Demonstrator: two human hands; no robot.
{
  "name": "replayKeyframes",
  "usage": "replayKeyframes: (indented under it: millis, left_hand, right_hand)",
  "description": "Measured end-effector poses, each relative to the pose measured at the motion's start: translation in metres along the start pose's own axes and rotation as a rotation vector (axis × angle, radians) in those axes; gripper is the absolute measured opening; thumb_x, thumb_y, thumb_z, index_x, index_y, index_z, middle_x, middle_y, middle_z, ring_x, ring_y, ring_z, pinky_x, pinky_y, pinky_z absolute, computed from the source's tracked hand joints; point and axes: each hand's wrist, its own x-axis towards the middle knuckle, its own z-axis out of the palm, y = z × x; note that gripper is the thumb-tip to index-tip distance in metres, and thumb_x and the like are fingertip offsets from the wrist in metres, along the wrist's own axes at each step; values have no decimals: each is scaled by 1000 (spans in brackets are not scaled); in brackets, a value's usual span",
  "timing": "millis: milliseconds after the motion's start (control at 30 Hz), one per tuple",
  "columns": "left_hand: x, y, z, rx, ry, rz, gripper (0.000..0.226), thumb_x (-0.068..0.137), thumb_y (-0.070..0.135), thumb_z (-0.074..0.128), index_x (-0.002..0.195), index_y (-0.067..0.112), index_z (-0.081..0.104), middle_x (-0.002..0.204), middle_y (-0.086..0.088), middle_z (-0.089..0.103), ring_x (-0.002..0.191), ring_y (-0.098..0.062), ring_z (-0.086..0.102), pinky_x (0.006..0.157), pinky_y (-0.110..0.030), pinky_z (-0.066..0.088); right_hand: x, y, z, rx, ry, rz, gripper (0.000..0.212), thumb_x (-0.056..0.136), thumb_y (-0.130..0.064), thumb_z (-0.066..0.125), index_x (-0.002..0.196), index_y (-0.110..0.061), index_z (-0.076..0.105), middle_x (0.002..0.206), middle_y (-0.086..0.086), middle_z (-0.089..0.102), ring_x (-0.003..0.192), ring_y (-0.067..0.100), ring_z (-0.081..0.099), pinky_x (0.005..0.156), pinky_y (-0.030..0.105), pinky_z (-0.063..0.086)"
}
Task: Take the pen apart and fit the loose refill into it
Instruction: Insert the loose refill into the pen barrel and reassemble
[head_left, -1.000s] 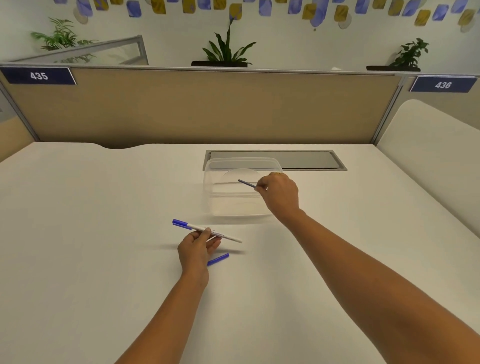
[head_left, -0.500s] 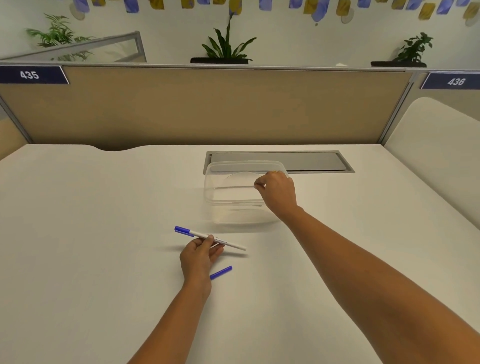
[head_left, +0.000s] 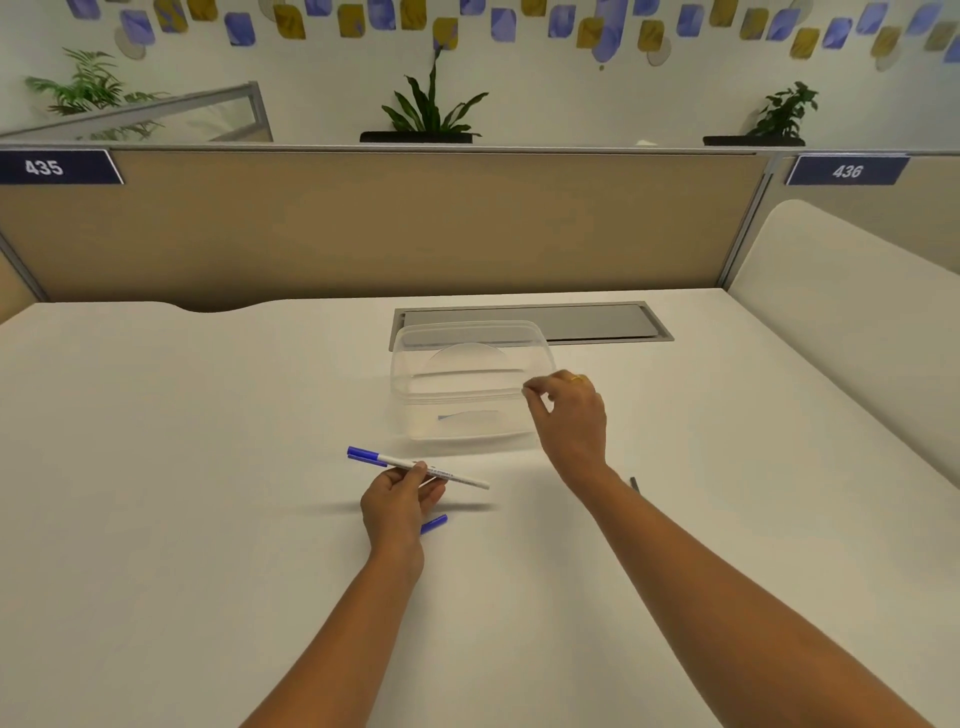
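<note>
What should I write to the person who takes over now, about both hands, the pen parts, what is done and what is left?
Left hand: pinches the pen at mid-barrel, above the table.
Right hand: fingers curled, nothing seen in its grip, at the right rim of the clear container.
Things: a thin refill-like piece lies inside the container; a small blue part lies on the table by the left hand.
Done: the pen seems opened.
Left: fit the refill into the barrel, then close the pen.
</note>
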Motion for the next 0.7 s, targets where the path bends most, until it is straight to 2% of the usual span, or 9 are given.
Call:
replayKeyframes:
  millis: [67, 200, 267, 367, 467, 567, 700]
  left_hand:
    - [-6, -1, 0, 19, -9, 0, 3, 88, 7, 57, 90, 7, 59, 82, -4, 66, 67, -13, 66, 58, -19, 56]
    - [-18, -5, -1, 23, -16, 10, 2, 88, 5, 56, 87, 5, 57, 81, -6, 65, 63, -14, 66, 62, -23, 55]
    - [-23, -7, -2, 9, -24, 25, 3, 87, 3, 55, 84, 4, 57, 79, -6, 64, 52, -8, 66, 58, -19, 57]
    - [-31, -9, -4, -10, -40, 36, 4, 87, 1, 55, 83, 2, 56, 77, -7, 62, 47, -5, 65, 56, -14, 56]
    - [-37, -10, -8, -14, -37, 40, 10, 86, 0, 55, 78, 4, 56, 76, -7, 62, 51, -9, 65, 56, -14, 56]
    - [-43, -9, -12, -17, -31, 43, 7, 87, 0, 54, 81, 3, 56, 77, -8, 62, 63, -16, 64, 56, -14, 56]
    - [-49, -9, -16, -24, -34, 39, 9, 86, 0, 55, 79, 4, 57, 76, -8, 63, 66, -18, 64, 55, -15, 57]
  right_hand:
    - [-16, 7, -3, 13, -22, 43, 15, 87, -18, 59, 94, -13, 71, 94, 5, 70, 90, 23, 57, 77, 27, 39]
    - [-45, 23, -10, -3, -79, 127, 16, 87, -12, 57, 95, -10, 70, 94, 6, 68, 92, 22, 57, 74, 22, 36]
    - [-57, 32, -16, -10, -112, 174, 18, 86, -7, 55, 96, -9, 70, 96, 8, 68, 96, 22, 57, 73, 21, 35]
    - [-70, 44, -26, -49, -208, 232, 22, 86, -2, 52, 101, -7, 67, 103, 10, 65, 102, 23, 56, 74, 21, 35]
    - [-80, 53, -37, -77, -252, 272, 24, 86, -2, 51, 106, -6, 64, 109, 11, 62, 106, 25, 54, 82, 27, 40]
    - [-84, 61, -50, -75, -194, 326, 25, 86, -1, 52, 108, -5, 63, 110, 12, 60, 105, 26, 55, 82, 27, 39]
    - [-86, 69, -62, -85, -164, 439, 27, 84, -8, 58, 111, -2, 58, 113, 15, 56, 104, 29, 53, 82, 29, 38]
